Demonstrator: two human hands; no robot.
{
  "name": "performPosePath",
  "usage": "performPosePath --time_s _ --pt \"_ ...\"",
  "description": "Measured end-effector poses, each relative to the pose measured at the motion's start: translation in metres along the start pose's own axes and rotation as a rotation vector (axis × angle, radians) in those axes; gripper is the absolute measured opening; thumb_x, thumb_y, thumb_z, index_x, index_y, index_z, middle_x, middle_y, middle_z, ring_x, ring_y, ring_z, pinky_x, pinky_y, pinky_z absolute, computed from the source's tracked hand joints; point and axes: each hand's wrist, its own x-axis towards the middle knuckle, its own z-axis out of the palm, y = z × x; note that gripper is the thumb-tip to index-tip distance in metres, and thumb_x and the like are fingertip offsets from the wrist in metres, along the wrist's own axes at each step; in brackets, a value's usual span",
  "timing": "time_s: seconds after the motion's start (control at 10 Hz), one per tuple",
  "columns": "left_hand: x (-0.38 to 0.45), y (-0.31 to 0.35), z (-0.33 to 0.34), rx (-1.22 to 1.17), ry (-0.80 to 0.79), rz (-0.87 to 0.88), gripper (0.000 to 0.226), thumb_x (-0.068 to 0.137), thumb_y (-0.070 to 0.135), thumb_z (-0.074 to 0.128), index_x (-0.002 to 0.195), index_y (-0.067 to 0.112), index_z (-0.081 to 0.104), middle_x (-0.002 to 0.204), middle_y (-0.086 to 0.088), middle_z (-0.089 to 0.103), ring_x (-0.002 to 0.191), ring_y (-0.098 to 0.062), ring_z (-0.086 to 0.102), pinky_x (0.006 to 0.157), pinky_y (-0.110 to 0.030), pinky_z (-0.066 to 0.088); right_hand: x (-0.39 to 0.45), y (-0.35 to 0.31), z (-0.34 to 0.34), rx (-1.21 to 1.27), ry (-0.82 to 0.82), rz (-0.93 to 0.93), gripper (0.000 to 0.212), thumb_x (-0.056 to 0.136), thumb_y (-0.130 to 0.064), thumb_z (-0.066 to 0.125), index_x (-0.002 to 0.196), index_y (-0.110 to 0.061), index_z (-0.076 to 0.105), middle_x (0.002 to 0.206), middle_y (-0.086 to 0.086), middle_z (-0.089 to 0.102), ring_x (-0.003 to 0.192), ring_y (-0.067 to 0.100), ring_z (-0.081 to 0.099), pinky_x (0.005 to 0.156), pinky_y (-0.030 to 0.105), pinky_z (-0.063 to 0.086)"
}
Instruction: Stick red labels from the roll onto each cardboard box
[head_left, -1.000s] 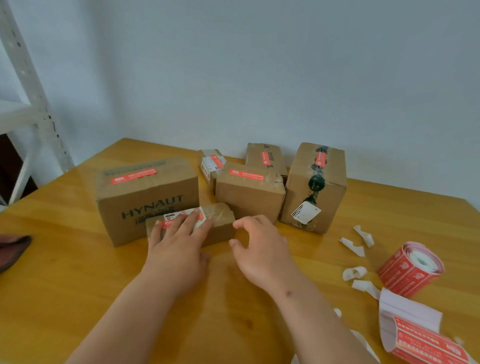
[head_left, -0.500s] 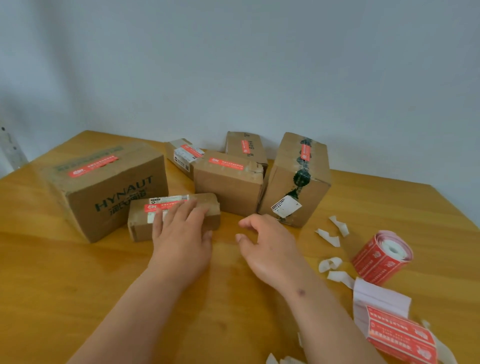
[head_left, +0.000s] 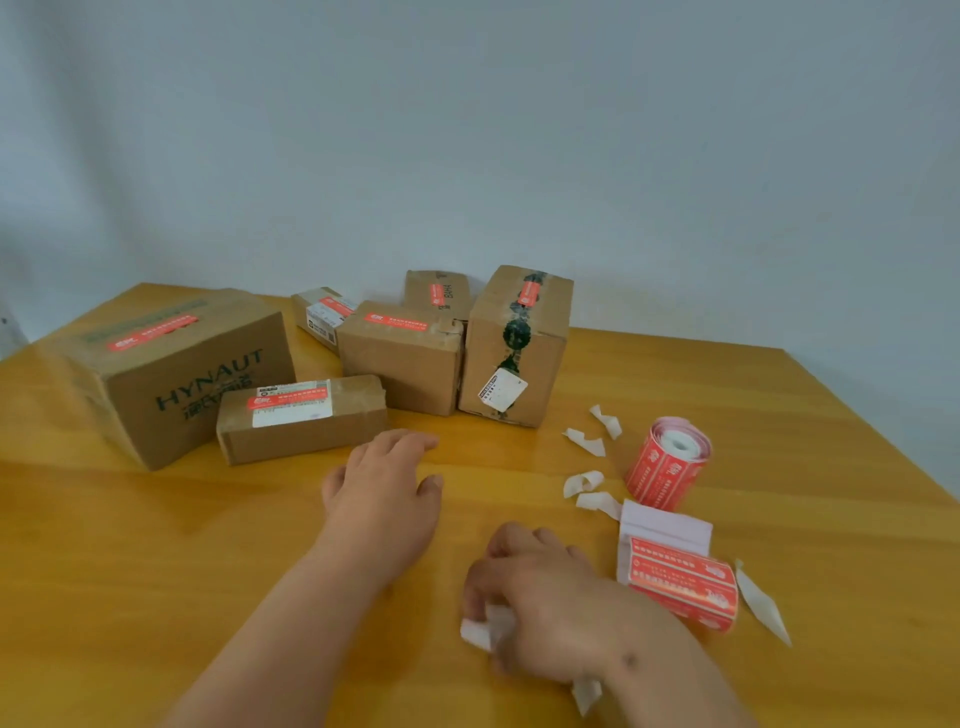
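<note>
Nearest the camera, the right hand (head_left: 540, 603) lies over white backing-paper scraps (head_left: 480, 631), its fingers curled onto them; whether it pinches them cannot be told, since the hand is blurred. Just right of it lies the unrolled end of the label strip (head_left: 680, 587), red labels facing up. The left hand (head_left: 382, 493) rests flat on the wooden table (head_left: 156, 597), fingers loosely spread, holding nothing. Beyond stands the label roll (head_left: 667, 462), upright among curled scraps (head_left: 584, 441). Farther back, six cardboard boxes cluster together: the flat box (head_left: 306, 421), the HYNAUT box (head_left: 176, 364), the middle box (head_left: 405, 358), the tall box (head_left: 519, 343) and two small rear boxes (head_left: 324, 314), each showing a red label. Risks, as judged: a sweeping right hand could drag the loose strip, sticking exposed adhesive to the table, or topple the roll.
</note>
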Motion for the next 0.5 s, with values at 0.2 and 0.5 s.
performPosePath --time_s 0.2,0.5 --pt "-0.019 0.013 0.014 0.062 -0.065 0.063 0.038 0.097 0.038 0.046 0.135 0.042 0.043 0.145 0.019 0.037 0.138 -0.010 0.029 0.113 -0.038 0.015 0.006 0.025 -0.004 -0.057 0.354 0.151 0.027 0.089 -0.003 0.047 0.108 -0.016 0.062 0.109 0.004 0.045 0.104 0.023 0.048 0.078 0.031 0.043" --pt "-0.003 0.036 -0.020 -0.045 0.047 0.132 0.037 0.097 0.032 0.051 0.133 0.040 0.047 0.142 0.018 0.044 0.134 -0.009 0.036 0.115 -0.041 0.025 -0.024 0.022 -0.059 0.042 0.557 0.183 0.036 0.092 -0.040 0.054 0.128 -0.040 0.051 0.141 -0.014 0.039 0.134 0.014 0.030 0.111 0.035 0.020"
